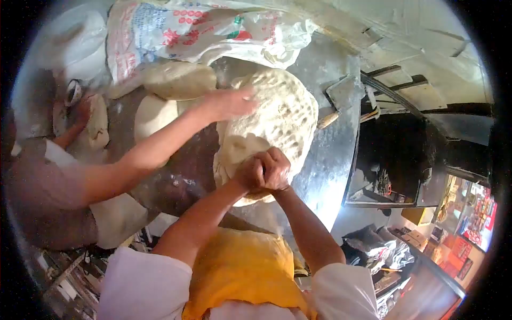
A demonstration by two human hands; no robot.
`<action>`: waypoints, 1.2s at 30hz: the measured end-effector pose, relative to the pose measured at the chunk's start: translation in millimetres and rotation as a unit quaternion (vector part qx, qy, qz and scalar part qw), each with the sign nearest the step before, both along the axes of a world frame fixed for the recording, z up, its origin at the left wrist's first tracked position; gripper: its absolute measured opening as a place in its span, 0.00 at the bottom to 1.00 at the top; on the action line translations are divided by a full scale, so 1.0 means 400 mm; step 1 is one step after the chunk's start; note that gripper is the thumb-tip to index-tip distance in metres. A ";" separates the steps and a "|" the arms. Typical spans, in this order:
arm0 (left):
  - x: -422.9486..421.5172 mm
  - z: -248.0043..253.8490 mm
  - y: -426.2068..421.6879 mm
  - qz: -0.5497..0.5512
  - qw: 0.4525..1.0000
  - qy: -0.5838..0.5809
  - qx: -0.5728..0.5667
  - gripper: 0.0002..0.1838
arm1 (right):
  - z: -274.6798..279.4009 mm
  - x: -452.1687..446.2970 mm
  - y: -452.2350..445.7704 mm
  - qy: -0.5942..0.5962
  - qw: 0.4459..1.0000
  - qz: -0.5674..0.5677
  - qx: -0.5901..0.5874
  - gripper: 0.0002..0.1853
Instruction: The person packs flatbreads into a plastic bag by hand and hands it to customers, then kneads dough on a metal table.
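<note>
A wide, flat piece of dough lies on the metal table, its far and right parts covered in dimples. Over its near edge my left hand and my right hand are pressed together, fingers curled. Whether anything is between them is hidden. A co-worker's hand reaches over the dough's left side, blurred by motion. Smooth dough pieces lie farther left, one of them pale and rounded.
Printed plastic sacks lie along the table's far side. A scraper with a wooden handle rests at the right. The co-worker's body is at the left. A dark oven-like opening stands right of the table.
</note>
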State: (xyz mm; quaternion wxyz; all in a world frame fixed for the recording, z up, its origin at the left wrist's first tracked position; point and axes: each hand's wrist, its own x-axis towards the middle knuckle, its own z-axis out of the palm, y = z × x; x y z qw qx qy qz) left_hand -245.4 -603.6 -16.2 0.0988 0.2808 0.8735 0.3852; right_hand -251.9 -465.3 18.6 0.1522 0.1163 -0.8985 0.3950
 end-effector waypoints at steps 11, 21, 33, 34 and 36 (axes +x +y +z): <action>0.010 0.090 -0.053 -0.088 0.962 -0.242 -0.089 0.32 | 0.033 0.068 -0.064 -0.128 0.991 0.006 -0.028 0.08; -0.463 0.014 0.195 -0.080 0.990 0.099 -0.057 0.11 | 0.164 -0.417 0.103 -0.149 0.980 -0.111 -0.073 0.14; -0.380 -0.368 0.220 -0.097 0.988 -0.109 -0.051 0.13 | 0.021 -0.483 0.152 0.056 0.995 -0.083 0.011 0.12; -0.373 -0.373 0.207 -0.114 0.985 -0.107 -0.079 0.16 | 0.034 -0.430 0.135 -0.038 0.994 -0.089 -0.046 0.12; -0.295 -0.246 0.148 -0.101 0.983 -0.141 -0.058 0.18 | 0.031 -0.285 0.113 -0.127 0.989 -0.047 -0.064 0.12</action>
